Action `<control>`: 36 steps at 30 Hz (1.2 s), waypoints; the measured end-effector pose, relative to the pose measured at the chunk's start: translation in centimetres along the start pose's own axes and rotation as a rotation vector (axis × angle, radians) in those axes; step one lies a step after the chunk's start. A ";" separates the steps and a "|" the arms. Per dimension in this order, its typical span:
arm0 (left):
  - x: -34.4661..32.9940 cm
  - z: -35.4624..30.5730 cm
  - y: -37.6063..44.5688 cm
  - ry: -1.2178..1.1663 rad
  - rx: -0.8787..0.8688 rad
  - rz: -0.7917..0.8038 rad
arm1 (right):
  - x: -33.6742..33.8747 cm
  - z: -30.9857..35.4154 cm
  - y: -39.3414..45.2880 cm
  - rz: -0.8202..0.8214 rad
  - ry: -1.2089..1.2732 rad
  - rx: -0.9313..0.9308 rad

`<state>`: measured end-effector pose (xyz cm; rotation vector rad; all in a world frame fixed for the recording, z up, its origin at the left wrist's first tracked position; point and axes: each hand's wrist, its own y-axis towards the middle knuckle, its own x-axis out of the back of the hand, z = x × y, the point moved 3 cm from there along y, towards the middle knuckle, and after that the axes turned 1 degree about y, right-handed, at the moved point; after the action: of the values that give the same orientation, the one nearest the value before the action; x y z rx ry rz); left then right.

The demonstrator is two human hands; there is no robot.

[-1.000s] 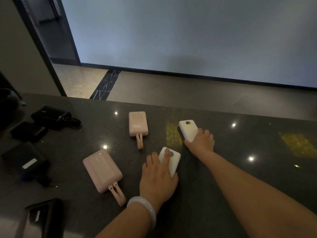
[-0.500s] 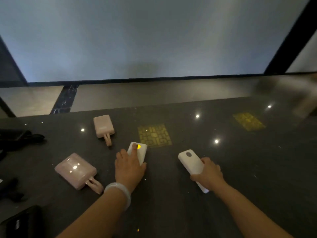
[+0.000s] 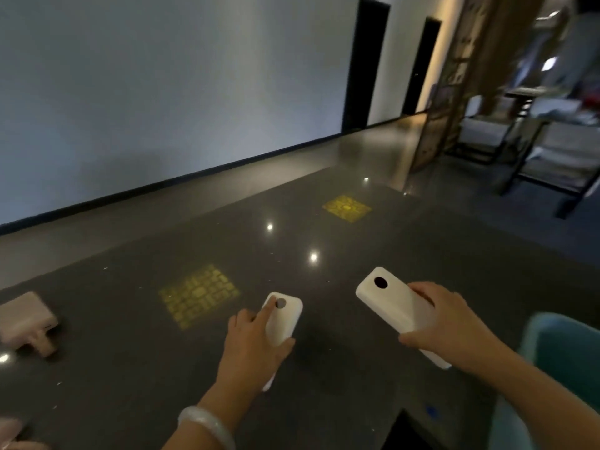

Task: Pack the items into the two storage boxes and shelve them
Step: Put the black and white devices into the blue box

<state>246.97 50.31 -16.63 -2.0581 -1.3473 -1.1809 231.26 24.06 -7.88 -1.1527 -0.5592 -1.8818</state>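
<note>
Each hand holds a white power bank above the dark stone counter (image 3: 324, 368). My left hand (image 3: 251, 344) grips one white power bank (image 3: 285, 316) from the side, index finger lying along its top near the round dark spot. My right hand (image 3: 444, 323) grips the other white power bank (image 3: 389, 303), lifted and tilted, thumb under it and fingers over its far edge. A pink power bank with a short cable (image 3: 26, 319) lies flat at the left edge. A second pink item (image 3: 9, 430) shows blurred at the bottom left corner.
A teal storage box (image 3: 558, 362) shows at the lower right, beyond the counter's corner. Two yellow patterned light reflections lie on the counter top. Chairs and a table (image 3: 535, 147) stand in the room at the far right, past a wooden pillar.
The view has swung right, so the pink power banks slid toward the left edge. Both hands have closed round the white power banks, and the right one is lifted off the counter.
</note>
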 end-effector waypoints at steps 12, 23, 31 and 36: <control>-6.8 -19.7 -3.5 -0.045 -0.393 0.122 | 9.2 -17.1 -9.5 -0.112 0.034 -0.268; -12.4 -30.7 -7.2 -0.078 -0.508 0.269 | 7.0 -23.8 -12.1 0.050 0.137 -0.274; -12.3 -30.9 -6.6 -0.050 -0.551 0.375 | 3.9 -22.6 -10.8 0.218 0.107 -0.274; -12.8 -30.6 -6.6 -0.004 -0.610 0.373 | 2.7 -22.9 -10.7 0.354 -0.021 -0.280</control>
<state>225.76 24.56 -10.82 -2.5666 -0.5852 -1.5312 210.25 12.32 -15.93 -1.3530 -0.0898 -1.6735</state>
